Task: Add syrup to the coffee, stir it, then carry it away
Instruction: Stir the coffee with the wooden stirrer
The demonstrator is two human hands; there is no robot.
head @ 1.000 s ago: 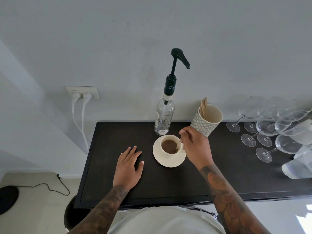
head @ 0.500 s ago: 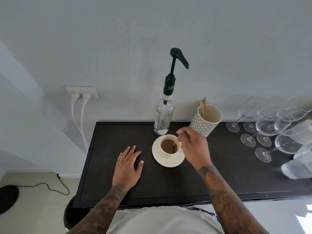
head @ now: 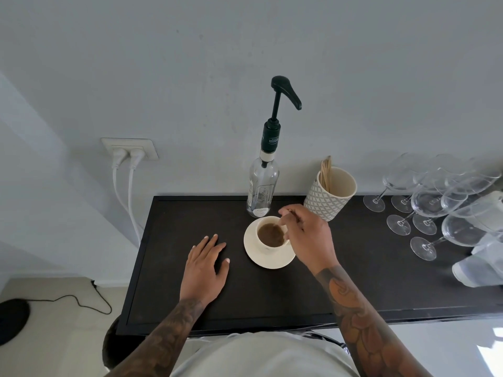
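Dark bench (head: 168, 295) against a pale wall fills mid-frame. At its centre the coffee cup (head: 270, 235) sits on its saucer (head: 268, 261), just below the syrup bottle (head: 262, 190). Right hand (head: 307, 238) fingers pinch a stirrer (head: 280, 225) dipped in the coffee; left hand (head: 204, 266) lies flat, fingers apart. Stirring looks underway: small, gentle circles should avoid slopping.

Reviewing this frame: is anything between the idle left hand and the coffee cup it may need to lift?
Nothing visible. The left hand lies flat on the dark table, with bare tabletop between it and the saucer under the cup. The right hand pinches a stirrer over the cup's far side.
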